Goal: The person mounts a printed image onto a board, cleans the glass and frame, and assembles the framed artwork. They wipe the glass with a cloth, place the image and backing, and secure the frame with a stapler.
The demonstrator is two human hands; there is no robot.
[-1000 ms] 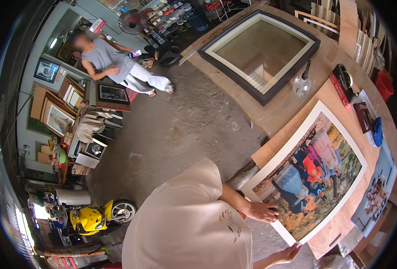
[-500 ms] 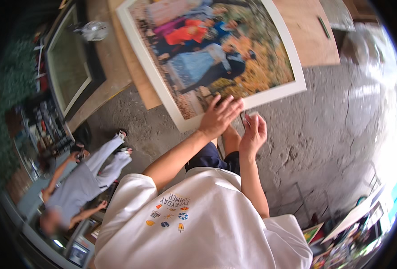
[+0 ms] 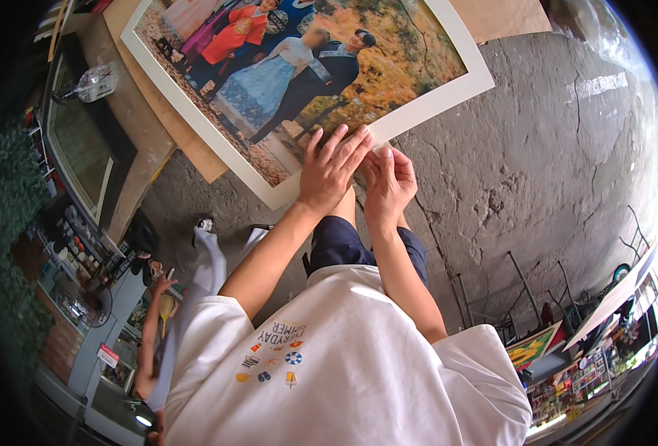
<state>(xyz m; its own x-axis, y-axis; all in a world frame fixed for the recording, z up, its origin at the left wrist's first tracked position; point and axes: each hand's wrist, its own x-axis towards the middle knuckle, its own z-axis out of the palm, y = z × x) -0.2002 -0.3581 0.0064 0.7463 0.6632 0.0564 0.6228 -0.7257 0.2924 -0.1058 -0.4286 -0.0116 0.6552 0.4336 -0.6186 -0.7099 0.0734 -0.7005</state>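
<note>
A large colour photograph (image 3: 399, 63) of people in bright traditional clothes before autumn leaves lies face up, with a wide white border (image 3: 440, 100) around it. My left hand (image 3: 332, 171) lies on the near part of this border, fingers stretched out and slightly apart, the tips reaching the picture. Right beside it, my right hand (image 3: 390, 182) has thumb and fingers pinched together at the border's near edge. Whatever is between those fingertips is too small or hidden to make out.
Plywood (image 3: 199, 152) shows under the photograph. A dark frame (image 3: 113, 141) and a clear plastic bottle (image 3: 97, 82) are at the left. Another person's arm (image 3: 147, 342) shows at lower left. Cracked concrete floor (image 3: 507, 171) lies below; metal legs (image 3: 522, 286) stand at the right.
My right hand has come in from beside the photograph to its border, next to my left hand. The view has shifted, and the other person is now partly hidden behind my sleeve.
</note>
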